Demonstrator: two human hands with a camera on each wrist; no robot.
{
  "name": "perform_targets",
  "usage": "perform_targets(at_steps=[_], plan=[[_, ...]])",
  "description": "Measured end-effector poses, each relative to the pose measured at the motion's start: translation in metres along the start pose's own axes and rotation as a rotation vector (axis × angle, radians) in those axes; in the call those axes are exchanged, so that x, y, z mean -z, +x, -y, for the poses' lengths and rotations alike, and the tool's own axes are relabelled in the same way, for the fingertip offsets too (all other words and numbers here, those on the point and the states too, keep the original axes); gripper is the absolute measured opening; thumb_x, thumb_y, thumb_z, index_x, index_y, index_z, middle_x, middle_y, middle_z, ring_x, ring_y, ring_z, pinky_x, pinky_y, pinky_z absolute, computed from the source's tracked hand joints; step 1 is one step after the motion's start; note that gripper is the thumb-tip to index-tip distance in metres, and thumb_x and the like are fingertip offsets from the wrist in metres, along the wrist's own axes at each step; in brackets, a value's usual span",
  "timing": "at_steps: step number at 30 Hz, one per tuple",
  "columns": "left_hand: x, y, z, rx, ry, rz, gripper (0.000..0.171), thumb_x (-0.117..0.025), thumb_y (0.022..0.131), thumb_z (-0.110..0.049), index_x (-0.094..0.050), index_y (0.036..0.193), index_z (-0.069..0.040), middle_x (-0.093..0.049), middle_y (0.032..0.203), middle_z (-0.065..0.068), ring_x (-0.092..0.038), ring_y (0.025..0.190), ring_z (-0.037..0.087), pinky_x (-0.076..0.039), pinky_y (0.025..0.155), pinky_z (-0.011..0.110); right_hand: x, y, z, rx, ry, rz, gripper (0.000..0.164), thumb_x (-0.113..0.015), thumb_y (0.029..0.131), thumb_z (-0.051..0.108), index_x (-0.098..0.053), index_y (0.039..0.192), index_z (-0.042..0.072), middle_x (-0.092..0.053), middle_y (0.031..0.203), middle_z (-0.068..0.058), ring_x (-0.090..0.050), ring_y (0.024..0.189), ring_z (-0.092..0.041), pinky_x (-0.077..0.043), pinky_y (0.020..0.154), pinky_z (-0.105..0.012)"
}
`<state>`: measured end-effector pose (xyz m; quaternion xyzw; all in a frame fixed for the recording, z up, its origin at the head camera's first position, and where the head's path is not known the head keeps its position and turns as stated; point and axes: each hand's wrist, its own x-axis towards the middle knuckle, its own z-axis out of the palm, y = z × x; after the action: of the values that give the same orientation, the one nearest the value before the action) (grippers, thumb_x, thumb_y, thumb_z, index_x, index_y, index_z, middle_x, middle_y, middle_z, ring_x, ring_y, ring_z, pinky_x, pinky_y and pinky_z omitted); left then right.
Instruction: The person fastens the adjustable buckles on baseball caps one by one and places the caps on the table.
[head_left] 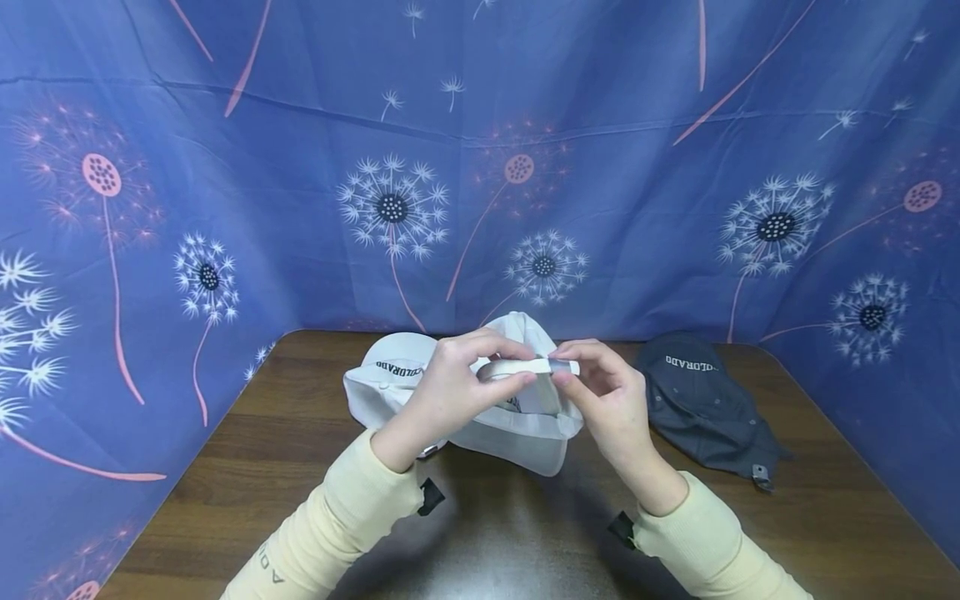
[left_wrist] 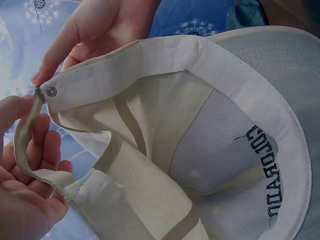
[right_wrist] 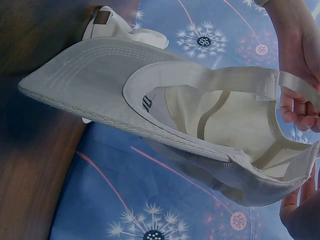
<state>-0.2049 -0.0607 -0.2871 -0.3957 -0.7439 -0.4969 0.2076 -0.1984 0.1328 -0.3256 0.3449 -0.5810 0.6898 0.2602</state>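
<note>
A white baseball cap [head_left: 517, 442] is held up off the table by both hands, its inside facing me and its brim pointing down. My left hand [head_left: 457, 379] pinches the looped back strap [left_wrist: 22, 135], fingers curled behind it. At the strap's other end my right hand [head_left: 611, 396] pinches the cap's back edge between thumb and fingers. A small round metal snap [left_wrist: 51, 91] shows there in the left wrist view, beside the fingertips of both hands. Dark COLORADO stitching [left_wrist: 267, 170] shows through inside the crown.
Behind my left hand, a second white cap [head_left: 397, 354] with dark lettering lies on the brown wooden table [head_left: 247, 467]. A dark grey cap [head_left: 697, 408] with a metal strap buckle [head_left: 761, 477] lies to the right. Blue dandelion-print cloth [head_left: 465, 208] hangs around the table's back and sides.
</note>
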Motion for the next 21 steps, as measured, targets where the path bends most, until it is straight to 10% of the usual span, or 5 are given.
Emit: perform_targets(at_steps=[21], plan=[[-0.0045, 0.0006, -0.0023, 0.025, -0.005, 0.000, 0.017, -0.078, 0.077, -0.015, -0.074, 0.094, -0.011, -0.069, 0.085, -0.004, -0.057, 0.075, 0.005, -0.045, 0.064, 0.021, 0.0016, -0.0015, 0.0045, -0.109, -0.094, 0.059, 0.020, -0.067, 0.081, -0.008, -0.065, 0.099, -0.001, -0.064, 0.101, -0.009, -0.059, 0.099, -0.020, -0.052, 0.075, -0.021]])
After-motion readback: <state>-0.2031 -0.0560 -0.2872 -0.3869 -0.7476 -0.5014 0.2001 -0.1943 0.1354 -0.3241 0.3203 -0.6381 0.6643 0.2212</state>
